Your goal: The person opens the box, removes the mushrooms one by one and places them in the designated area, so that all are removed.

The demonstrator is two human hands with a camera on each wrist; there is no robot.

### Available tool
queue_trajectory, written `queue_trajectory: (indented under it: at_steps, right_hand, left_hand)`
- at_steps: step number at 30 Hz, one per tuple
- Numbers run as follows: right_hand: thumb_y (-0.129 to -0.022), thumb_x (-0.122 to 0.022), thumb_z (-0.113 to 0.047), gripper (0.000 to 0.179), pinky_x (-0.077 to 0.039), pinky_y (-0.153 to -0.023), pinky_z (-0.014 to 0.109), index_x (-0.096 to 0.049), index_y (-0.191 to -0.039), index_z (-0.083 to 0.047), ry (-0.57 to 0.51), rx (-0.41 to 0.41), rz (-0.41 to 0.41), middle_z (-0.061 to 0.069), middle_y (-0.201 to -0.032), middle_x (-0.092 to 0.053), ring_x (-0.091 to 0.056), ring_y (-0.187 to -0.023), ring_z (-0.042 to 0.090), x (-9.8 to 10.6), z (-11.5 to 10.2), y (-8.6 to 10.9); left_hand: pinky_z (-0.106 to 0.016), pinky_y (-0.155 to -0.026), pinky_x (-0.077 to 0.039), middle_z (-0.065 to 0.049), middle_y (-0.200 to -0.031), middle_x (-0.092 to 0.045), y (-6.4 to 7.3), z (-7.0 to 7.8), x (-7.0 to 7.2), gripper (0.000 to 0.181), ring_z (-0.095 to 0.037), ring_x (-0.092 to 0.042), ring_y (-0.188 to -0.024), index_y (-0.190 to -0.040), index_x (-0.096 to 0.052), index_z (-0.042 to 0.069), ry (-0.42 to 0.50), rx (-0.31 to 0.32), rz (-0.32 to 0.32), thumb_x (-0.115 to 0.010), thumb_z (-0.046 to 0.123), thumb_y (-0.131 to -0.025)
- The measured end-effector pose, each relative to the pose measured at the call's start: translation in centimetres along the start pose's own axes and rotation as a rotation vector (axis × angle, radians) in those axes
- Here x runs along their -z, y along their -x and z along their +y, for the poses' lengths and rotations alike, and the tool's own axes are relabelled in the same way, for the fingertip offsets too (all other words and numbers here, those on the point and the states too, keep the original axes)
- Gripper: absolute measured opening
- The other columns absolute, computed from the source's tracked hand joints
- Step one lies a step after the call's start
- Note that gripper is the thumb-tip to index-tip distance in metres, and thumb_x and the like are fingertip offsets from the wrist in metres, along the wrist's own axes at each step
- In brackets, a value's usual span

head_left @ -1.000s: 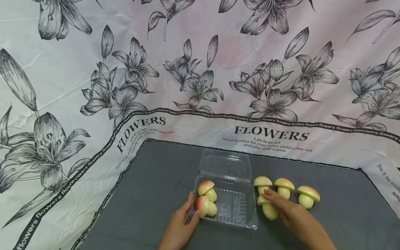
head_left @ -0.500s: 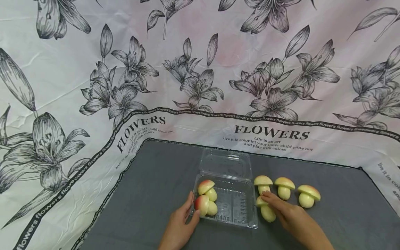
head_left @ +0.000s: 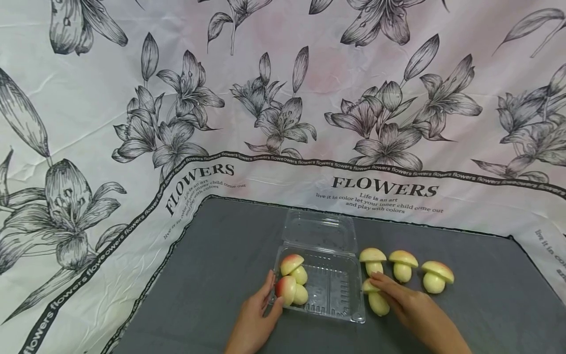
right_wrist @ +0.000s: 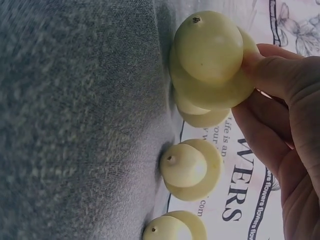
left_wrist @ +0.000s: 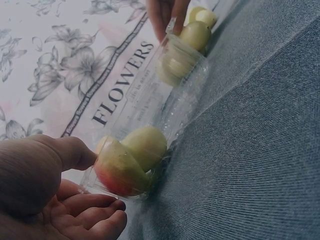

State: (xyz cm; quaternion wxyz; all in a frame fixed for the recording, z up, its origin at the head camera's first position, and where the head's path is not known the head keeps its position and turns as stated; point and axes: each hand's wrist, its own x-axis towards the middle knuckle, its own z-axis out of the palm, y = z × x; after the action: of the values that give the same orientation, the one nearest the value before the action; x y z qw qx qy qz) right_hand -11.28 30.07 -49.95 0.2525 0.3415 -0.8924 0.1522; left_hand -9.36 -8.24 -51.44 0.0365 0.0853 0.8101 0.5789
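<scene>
A clear plastic clamshell box [head_left: 327, 290] lies with its lid [head_left: 319, 231] folded back. Two mushroom-shaped pieces, yellow-green with reddish caps, lie at the left inside it: a rear one [head_left: 292, 265] and a front one [head_left: 286, 291]. My left hand [head_left: 255, 314] holds the box's left edge at the front, thumb and fingers spread around that side. My right hand [head_left: 413, 307] pinches the cap of another mushroom-shaped piece [head_left: 379, 303] just right of the box. In the right wrist view, thumb and fingers grip this mushroom-shaped piece [right_wrist: 209, 47] by its cap, its round stem toward the camera.
Behind the right hand stand more mushroom-shaped pieces: one by the box [head_left: 373, 255], a middle one [head_left: 403, 265] and a right one [head_left: 437, 278]. They rest on a dark grey cloth surface [head_left: 221, 255]. A flower-printed white sheet [head_left: 283, 187] rises behind.
The mushroom-shaped piece in my right hand has shifted slightly left, its stem swinging a little toward the box. My left hand keeps its place on the box.
</scene>
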Motion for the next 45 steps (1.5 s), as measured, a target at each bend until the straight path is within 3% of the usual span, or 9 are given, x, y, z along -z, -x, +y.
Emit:
queue_trajectory:
  at_steps: [5, 21, 28, 31, 34, 37, 41, 45]
  right_hand:
    - [-0.110, -0.049, -0.043, 0.045, -0.052, -0.093, 0.008, -0.075, -0.135, -0.015, -0.037, 0.002, 0.025, 0.004, -0.136, -0.072, -0.071, -0.118, 0.014, 0.0, -0.1, 0.1]
    - [-0.112, -0.036, -0.052, 0.056, -0.057, -0.083, 0.011, -0.070, -0.142, -0.018, -0.022, 0.025, 0.005, 0.003, -0.141, -0.069, -0.072, -0.115, 0.016, 0.6, -0.4, 0.0]
    - [-0.114, -0.037, -0.052, 0.057, -0.059, -0.070, 0.015, -0.071, -0.139, -0.014, -0.002, 0.048, 0.053, 0.007, -0.136, -0.072, -0.077, -0.099, 0.015, 1.1, -0.4, -0.3]
    - [-0.114, -0.039, -0.051, 0.055, -0.057, -0.067, 0.012, -0.071, -0.139, -0.014, -0.020, 0.043, 0.057, 0.006, -0.136, -0.072, -0.075, -0.086, 0.001, 1.3, -0.4, -0.4]
    - [-0.114, -0.041, -0.050, 0.055, -0.052, -0.057, 0.011, -0.071, -0.139, -0.012, -0.052, 0.028, 0.057, 0.009, -0.135, -0.072, -0.059, -0.063, -0.015, 1.4, -0.5, -0.5]
    - [-0.113, -0.040, -0.049, 0.055, -0.046, -0.051, 0.010, -0.069, -0.142, -0.011, -0.081, 0.014, 0.050, 0.013, -0.134, -0.072, -0.044, -0.055, -0.020, 1.5, -0.7, -0.8]
    - [-0.114, -0.037, -0.050, 0.056, -0.047, -0.052, 0.010, -0.070, -0.140, -0.013, -0.048, 0.016, 0.055, 0.013, -0.130, -0.074, -0.057, -0.061, -0.015, 1.6, -0.9, -1.5]
    - [-0.114, -0.040, -0.048, 0.053, -0.056, -0.058, 0.016, -0.074, -0.133, -0.012, 0.015, 0.049, 0.102, 0.010, -0.125, -0.077, -0.073, -0.074, 0.000, 1.7, -0.8, -2.3]
  left_hand:
    - [-0.050, -0.113, -0.047, -0.020, -0.164, -0.039, 0.1, 0.0, 0.0, 0.077, -0.039, -0.045, -0.147, -0.165, -0.030, -0.001, -0.006, 0.007, -0.003, -0.064, 0.037, -0.108]
    - [-0.050, -0.115, -0.046, -0.020, -0.165, -0.039, 0.1, 0.0, 0.0, 0.077, -0.035, -0.041, -0.150, -0.165, -0.030, -0.001, 0.002, 0.010, -0.005, -0.064, 0.038, -0.108]
    - [-0.051, -0.114, -0.046, -0.022, -0.165, -0.038, 0.1, 0.2, 0.1, 0.077, -0.038, -0.040, -0.150, -0.164, -0.028, -0.003, 0.005, 0.006, -0.020, -0.063, 0.037, -0.109]
    - [-0.052, -0.114, -0.046, -0.023, -0.165, -0.037, 0.1, 0.1, 0.1, 0.077, -0.040, -0.041, -0.149, -0.164, -0.028, -0.004, 0.004, -0.003, -0.020, -0.062, 0.036, -0.109]
    - [-0.053, -0.114, -0.047, -0.023, -0.165, -0.037, 0.2, 0.1, 0.2, 0.076, -0.041, -0.043, -0.148, -0.164, -0.028, -0.004, 0.002, -0.002, -0.019, -0.063, 0.036, -0.109]
    - [-0.052, -0.114, -0.046, -0.022, -0.165, -0.038, 0.2, 0.1, 0.2, 0.077, -0.040, -0.043, -0.148, -0.164, -0.028, -0.004, 0.005, 0.006, -0.019, -0.063, 0.036, -0.109]
    - [-0.052, -0.114, -0.046, -0.023, -0.164, -0.039, 0.3, 0.1, 0.2, 0.077, -0.039, -0.042, -0.148, -0.164, -0.028, -0.004, 0.005, -0.001, -0.012, -0.063, 0.035, -0.109]
    - [-0.051, -0.114, -0.046, -0.022, -0.164, -0.038, 0.3, 0.1, 0.2, 0.076, -0.040, -0.043, -0.147, -0.164, -0.028, -0.005, 0.005, -0.014, -0.010, -0.063, 0.035, -0.109]
